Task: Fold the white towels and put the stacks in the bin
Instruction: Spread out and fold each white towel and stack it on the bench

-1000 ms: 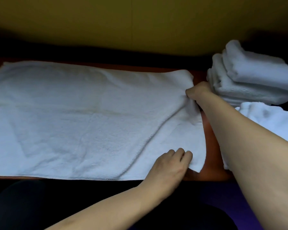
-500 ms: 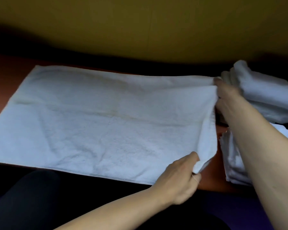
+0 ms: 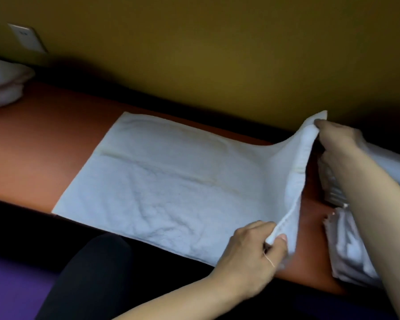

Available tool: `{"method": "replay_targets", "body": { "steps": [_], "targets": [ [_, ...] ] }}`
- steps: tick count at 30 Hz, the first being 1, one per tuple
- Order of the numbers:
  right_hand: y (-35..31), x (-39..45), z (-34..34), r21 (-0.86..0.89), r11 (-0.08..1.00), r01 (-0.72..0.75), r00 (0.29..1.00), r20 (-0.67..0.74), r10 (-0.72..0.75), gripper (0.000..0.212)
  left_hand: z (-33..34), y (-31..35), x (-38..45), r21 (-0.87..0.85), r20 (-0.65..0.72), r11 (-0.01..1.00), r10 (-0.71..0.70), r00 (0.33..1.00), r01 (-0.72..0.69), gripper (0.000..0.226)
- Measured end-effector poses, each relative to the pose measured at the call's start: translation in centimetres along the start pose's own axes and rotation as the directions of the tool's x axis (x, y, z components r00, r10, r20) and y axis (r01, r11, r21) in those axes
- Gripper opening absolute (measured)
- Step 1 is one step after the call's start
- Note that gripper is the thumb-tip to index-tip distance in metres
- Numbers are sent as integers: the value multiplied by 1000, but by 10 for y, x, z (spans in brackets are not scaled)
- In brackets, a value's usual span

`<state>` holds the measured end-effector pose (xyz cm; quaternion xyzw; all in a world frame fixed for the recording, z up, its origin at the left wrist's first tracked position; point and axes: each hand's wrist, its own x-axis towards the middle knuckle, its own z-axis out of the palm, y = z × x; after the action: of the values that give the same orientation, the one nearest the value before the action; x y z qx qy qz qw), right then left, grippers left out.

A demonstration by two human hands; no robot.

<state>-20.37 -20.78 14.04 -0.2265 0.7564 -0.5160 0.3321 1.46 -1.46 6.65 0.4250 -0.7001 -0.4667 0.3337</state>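
A white towel (image 3: 171, 181) lies spread on the reddish-brown table (image 3: 32, 146), with its right end raised off the surface. My left hand (image 3: 252, 255) pinches the near right corner of the towel. My right hand (image 3: 340, 139) grips the far right corner and holds it higher. The towel's right edge hangs stretched between the two hands. Behind my right arm lie folded white towels (image 3: 395, 165), partly hidden. No bin is in view.
More white cloth (image 3: 351, 250) sits at the table's right end under my right arm. A pale crumpled bundle (image 3: 2, 86) rests at the far left. A yellow wall with a wall plate (image 3: 26, 36) backs the table. My dark-clothed knee (image 3: 90, 273) is below the near edge.
Both hands took hold of the towel's right corners and lifted that end off the table. The view swung right and tilted, showing more bare table on the left.
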Motion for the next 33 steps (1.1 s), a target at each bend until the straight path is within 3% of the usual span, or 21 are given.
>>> {"method": "replay_targets", "body": {
  "steps": [4, 8, 14, 18, 23, 26, 29, 33],
  "targets": [
    [-5, -31, 70, 74, 997, 8, 997, 80, -14, 35, -63, -21, -17, -74, -90, 978, -204, 975, 197, 34],
    [-14, -66, 138, 36, 999, 22, 987, 157, -28, 36, -120, -41, -37, -145, -169, 946, -312, 935, 290, 29],
    [-25, -113, 234, -1, 999, 34, 964, 264, -32, 37, -198, -69, -64, -226, -334, 912, -404, 852, 344, 32],
    [-26, -140, 292, -38, 998, 48, 948, 316, -33, 33, -240, -99, -75, -104, -476, 923, -373, 796, 370, 41],
    [-17, -165, 351, -57, 995, 78, 913, 404, -48, 33, -275, -131, -84, -73, -606, 873, -423, 673, 483, 44],
    [-3, -172, 373, -64, 996, 56, 894, 447, -21, 31, -286, -147, -88, -60, -629, 819, -475, 616, 570, 45],
    [14, -176, 377, -80, 995, 52, 827, 562, 2, 33, -290, -169, -92, -49, -626, 754, -534, 568, 655, 44],
    [62, -174, 328, -218, 946, 240, 809, 583, -71, 36, -288, -197, -100, 0, -635, 670, -574, 517, 743, 44]
  ]
}}
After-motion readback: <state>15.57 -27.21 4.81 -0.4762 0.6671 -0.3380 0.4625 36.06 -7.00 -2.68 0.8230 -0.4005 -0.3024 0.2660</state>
